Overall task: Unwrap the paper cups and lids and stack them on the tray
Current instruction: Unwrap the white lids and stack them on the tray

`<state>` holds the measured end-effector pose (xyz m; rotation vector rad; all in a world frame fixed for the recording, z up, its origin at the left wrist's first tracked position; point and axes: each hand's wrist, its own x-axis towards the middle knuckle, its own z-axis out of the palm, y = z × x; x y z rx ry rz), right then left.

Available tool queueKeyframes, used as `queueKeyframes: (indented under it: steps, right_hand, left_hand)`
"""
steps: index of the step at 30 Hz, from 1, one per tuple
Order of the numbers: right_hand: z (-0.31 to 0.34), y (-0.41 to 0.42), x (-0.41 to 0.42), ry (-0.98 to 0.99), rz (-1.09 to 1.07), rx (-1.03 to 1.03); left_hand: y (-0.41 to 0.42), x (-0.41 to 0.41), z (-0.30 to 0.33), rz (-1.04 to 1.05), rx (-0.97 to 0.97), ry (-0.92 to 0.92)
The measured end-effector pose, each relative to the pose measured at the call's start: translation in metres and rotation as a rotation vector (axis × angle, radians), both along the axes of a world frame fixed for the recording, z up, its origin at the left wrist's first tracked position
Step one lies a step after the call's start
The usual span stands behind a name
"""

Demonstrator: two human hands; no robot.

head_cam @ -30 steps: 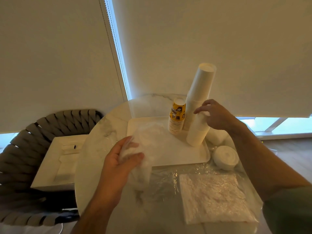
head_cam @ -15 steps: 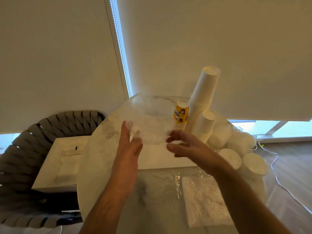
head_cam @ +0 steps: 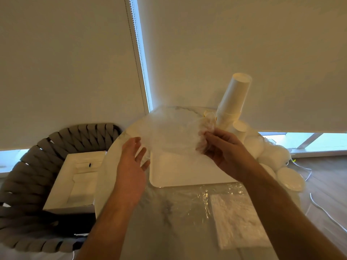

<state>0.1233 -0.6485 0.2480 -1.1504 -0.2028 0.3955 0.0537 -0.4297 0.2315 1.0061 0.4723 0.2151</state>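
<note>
Clear plastic wrapper now passing to right hand, bunched in fingers; left hand releasing, fingers spread; tall white paper-cup stack standing unwrapped.

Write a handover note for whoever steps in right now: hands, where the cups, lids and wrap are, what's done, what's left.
Right hand pinches the clear plastic wrap, bunched, above the tray. Left hand is open beside the wrap, fingers at its loose edge.
Done: a tall stack of paper cups stands tilted at the tray's far right, with a shorter stack beside it.
Left: get rid of the wrap; the lids lie off the tray along the table's right edge and need stacking on it. A flat plastic-wrapped packet lies on the table near you.
</note>
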Motion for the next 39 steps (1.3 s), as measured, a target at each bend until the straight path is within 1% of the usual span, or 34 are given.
queueKeyframes:
  steps: [4, 6, 9, 11, 13, 15, 17, 19, 21, 22, 24, 25, 26, 30, 34, 36, 39]
  right_hand:
    - [0.011, -0.006, 0.006, -0.016, 0.086, -0.117]
    - [0.012, -0.009, 0.01, -0.028, 0.093, -0.17]
    - [0.009, -0.01, 0.013, -0.067, -0.033, -0.255]
    - [0.008, -0.011, 0.013, -0.127, -0.143, -0.314]
    - [0.007, -0.011, 0.011, -0.185, -0.242, -0.358]
    - [0.005, -0.012, 0.009, -0.247, -0.31, -0.415]
    - [0.003, -0.015, 0.007, -0.268, -0.313, -0.447]
    - [0.001, -0.02, 0.007, -0.256, -0.281, -0.434]
    - [0.002, -0.024, 0.006, -0.245, -0.209, -0.435]
    - [0.003, -0.026, 0.005, -0.237, -0.164, -0.428]
    - [0.008, -0.029, 0.004, -0.212, -0.094, -0.387]
    - [0.009, -0.031, 0.004, -0.205, -0.072, -0.374]
    - [0.01, -0.033, 0.004, -0.202, -0.05, -0.37]
    - [0.008, -0.043, 0.009, -0.188, 0.08, -0.369]
    - [0.009, -0.048, 0.01, -0.165, 0.143, -0.35]
    - [0.011, -0.048, 0.008, -0.158, 0.145, -0.317]
    - [0.012, -0.052, 0.008, -0.148, 0.144, -0.305]
  left_hand:
    - [0.021, 0.007, -0.001, -0.225, -0.138, 0.043]
    - [0.03, 0.01, -0.004, -0.366, -0.203, 0.024]
    - [0.032, 0.011, -0.004, -0.538, -0.189, -0.015]
    - [0.028, 0.011, 0.001, -0.568, -0.167, -0.024]
    - [0.026, 0.012, 0.002, -0.524, -0.115, -0.035]
    - [0.025, 0.014, 0.007, -0.423, -0.012, -0.038]
    - [0.028, 0.014, 0.011, -0.372, 0.081, -0.054]
    - [0.034, 0.016, 0.013, -0.338, 0.111, -0.088]
    - [0.042, 0.017, 0.015, -0.3, 0.094, -0.133]
    - [0.046, 0.017, 0.016, -0.287, 0.055, -0.158]
    - [0.053, 0.018, 0.018, -0.306, -0.047, -0.214]
    - [0.056, 0.018, 0.018, -0.329, -0.051, -0.232]
    - [0.058, 0.018, 0.018, -0.352, -0.012, -0.239]
    - [0.06, 0.024, 0.02, -0.396, 0.258, -0.246]
    - [0.061, 0.03, 0.023, -0.336, 0.456, -0.231]
    - [0.06, 0.031, 0.022, -0.334, 0.521, -0.23]
    - [0.06, 0.033, 0.013, -0.294, 0.534, -0.196]
